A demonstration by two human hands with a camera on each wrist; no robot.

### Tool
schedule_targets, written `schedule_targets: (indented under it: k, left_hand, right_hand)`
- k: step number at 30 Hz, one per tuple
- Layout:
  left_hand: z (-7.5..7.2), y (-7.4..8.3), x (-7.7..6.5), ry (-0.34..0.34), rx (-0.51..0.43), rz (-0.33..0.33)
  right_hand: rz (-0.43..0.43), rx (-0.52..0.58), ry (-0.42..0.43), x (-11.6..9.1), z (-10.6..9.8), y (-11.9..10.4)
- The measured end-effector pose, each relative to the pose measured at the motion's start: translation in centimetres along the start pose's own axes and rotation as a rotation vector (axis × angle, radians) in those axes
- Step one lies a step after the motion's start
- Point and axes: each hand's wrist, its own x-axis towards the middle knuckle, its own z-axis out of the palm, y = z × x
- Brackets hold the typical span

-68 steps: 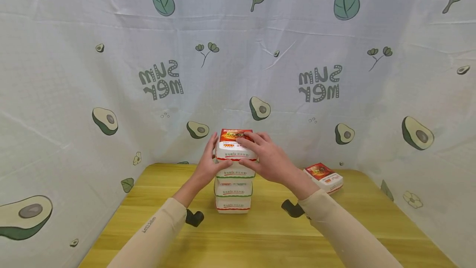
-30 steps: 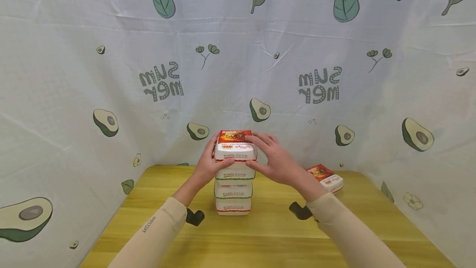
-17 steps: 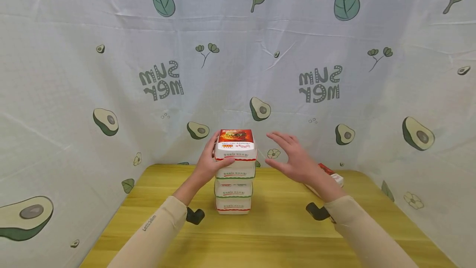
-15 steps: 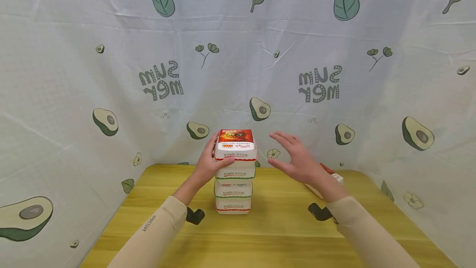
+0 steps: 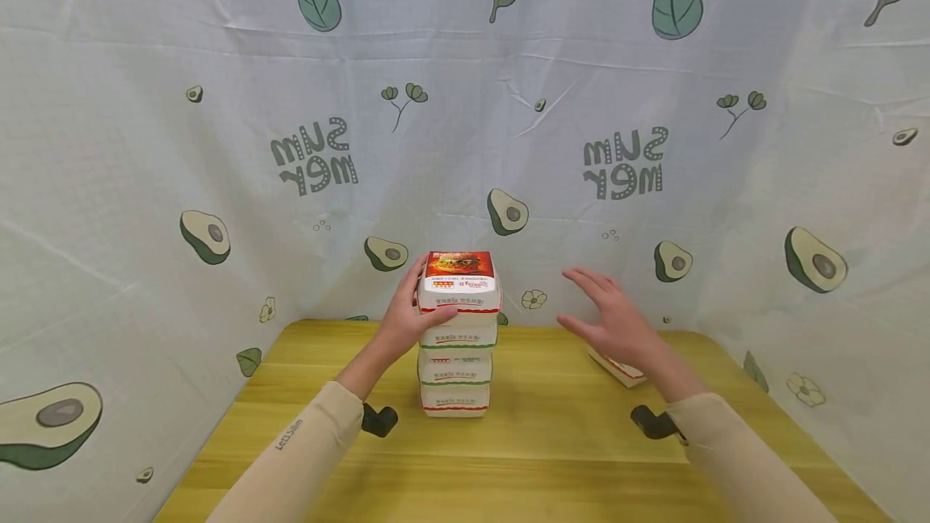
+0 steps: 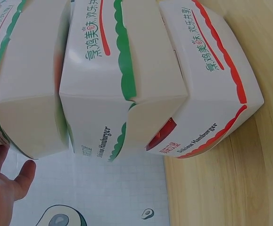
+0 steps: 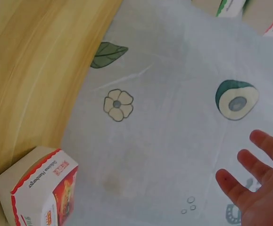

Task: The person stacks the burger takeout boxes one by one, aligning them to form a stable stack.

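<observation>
A tall stack of white hamburger boxes stands mid-table in the head view. The top hamburger box (image 5: 459, 285) has a red lid with a burger picture; below it come two green-trimmed boxes (image 5: 458, 335) and a red-trimmed bottom box (image 5: 454, 400). My left hand (image 5: 401, 315) holds the top box at its left, thumb across the front, fingers along the side. In the left wrist view its fingertips touch that box at the left edge. My right hand (image 5: 617, 328) hovers apart from the stack with fingers spread, holding nothing. It mostly hides another hamburger box (image 5: 616, 367), also in the right wrist view.
The wooden table (image 5: 523, 458) ends at the back against a pale curtain (image 5: 465, 144) printed with avocados and leaves. Black camera mounts sit at the left wrist (image 5: 379, 421) and right wrist (image 5: 654, 423).
My right hand has let go of the top box and moved right, now overlapping the separate box. The left hand has stayed at the top box; the stack stands as before.
</observation>
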Motion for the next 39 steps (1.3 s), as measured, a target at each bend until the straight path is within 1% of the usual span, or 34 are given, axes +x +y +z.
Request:
schedule_targets:
  k: [5, 13, 16, 19, 24, 25, 28, 31, 35, 39]
  left_hand:
    - [0.1, -0.1, -0.1, -0.003, 0.001, -0.002]
    - [0.1, -0.1, 0.0, -0.002, 0.003, -0.009]
    - [0.1, 0.1, 0.0, 0.0, 0.002, -0.004]
    - [0.2, 0.1, 0.0, 0.008, 0.0, 0.005]
    - [0.1, 0.0, 0.1, 0.013, 0.003, 0.007]
    - [0.0, 0.0, 0.2, 0.014, 0.002, 0.008]
    - [-0.2, 0.1, 0.2, 0.018, -0.004, 0.014]
    - [-0.3, 0.2, 0.1, 0.019, -0.011, 0.02]
    - [-0.3, 0.2, 0.1, 0.007, -0.013, 0.017]
    - [-0.1, 0.0, 0.0, -0.001, -0.018, 0.004]
  right_hand:
    - [0.003, -0.024, 0.018, -0.8, 0.0, 1.4]
    - [0.067, -0.012, -0.033, -2.0, -0.2, 3.9]
    - [0.077, 0.008, -0.03, -2.4, -0.4, 4.8]
    - [0.067, 0.021, -0.011, -2.8, -0.3, 5.9]
    - [0.103, 0.064, -0.024, -3.3, -0.5, 6.9]
    - [0.126, 0.084, -0.04, -3.3, -0.7, 6.8]
    - [0.167, 0.091, -0.068, -3.5, -0.8, 7.2]
    - [0.197, 0.079, -0.093, -3.6, -0.8, 7.6]
    - [0.204, 0.027, -0.113, -4.2, -0.5, 8.4]
    - [0.249, -0.02, -0.152, -5.0, -0.2, 9.2]
